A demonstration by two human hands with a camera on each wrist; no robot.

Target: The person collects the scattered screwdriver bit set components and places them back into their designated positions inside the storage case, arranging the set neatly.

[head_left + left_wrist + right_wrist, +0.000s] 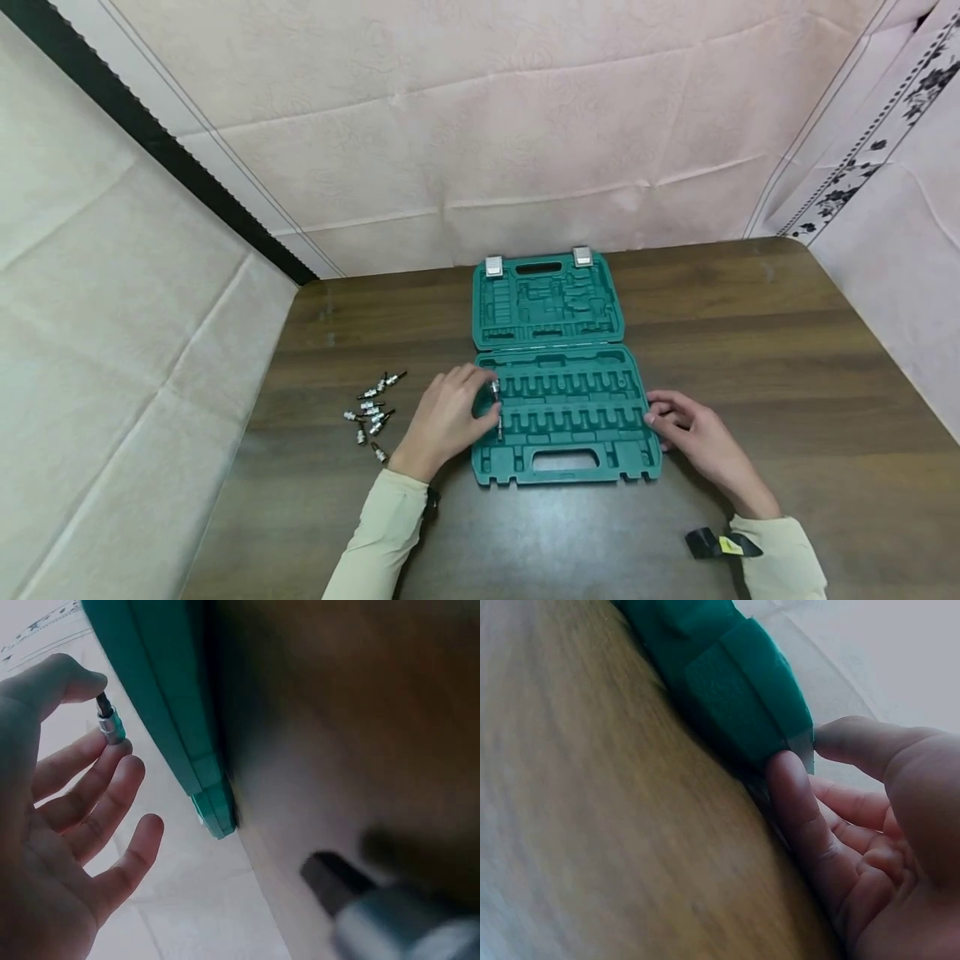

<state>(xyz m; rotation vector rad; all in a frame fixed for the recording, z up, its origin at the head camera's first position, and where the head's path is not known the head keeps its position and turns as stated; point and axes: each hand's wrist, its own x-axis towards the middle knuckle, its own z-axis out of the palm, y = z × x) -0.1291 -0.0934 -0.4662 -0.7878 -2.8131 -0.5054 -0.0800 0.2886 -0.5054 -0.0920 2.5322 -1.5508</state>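
Note:
A green plastic socket case [570,442] lies unfolded on the table, its lid [551,304] toward the back wall. Over the case's left side, my left hand [446,414] pinches a bit socket [111,724], silver with a dark tip, between thumb and fingertip. Another bit socket [500,428] sits at the left end of the lower row of slots. At the case's right edge, my right hand [693,437] holds the side with thumb and fingers; in the right wrist view, a finger [793,787] presses the green wall.
Several loose bit sockets [372,408] are scattered on the wooden table [787,333] left of the case. One of them looms blurred and large in the left wrist view. Cloth-covered walls [480,150] stand behind and at the left of the table.

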